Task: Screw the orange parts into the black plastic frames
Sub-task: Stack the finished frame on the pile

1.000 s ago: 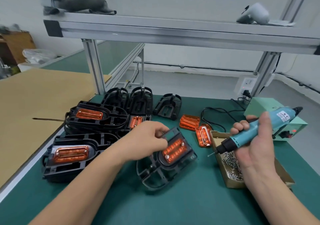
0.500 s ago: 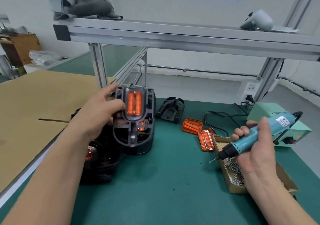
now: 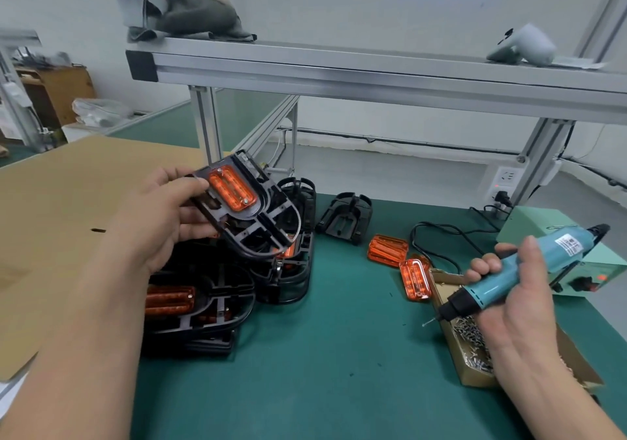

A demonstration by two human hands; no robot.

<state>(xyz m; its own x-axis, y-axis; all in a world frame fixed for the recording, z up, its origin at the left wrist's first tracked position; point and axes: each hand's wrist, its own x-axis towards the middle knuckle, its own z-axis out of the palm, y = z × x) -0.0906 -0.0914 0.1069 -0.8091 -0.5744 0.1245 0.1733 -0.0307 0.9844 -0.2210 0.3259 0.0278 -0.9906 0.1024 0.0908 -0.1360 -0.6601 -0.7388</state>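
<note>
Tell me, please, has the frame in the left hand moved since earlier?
Yes. The frame has left the green mat, going up and leftward; the left hand holds it above the stacked frames.

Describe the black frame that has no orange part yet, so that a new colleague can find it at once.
Look at the green mat below the aluminium shelf. Toward its far edge, behind and left of the loose orange parts, one black frame lies alone. Unlike the pile of frames further left, it holds no orange part.
</note>
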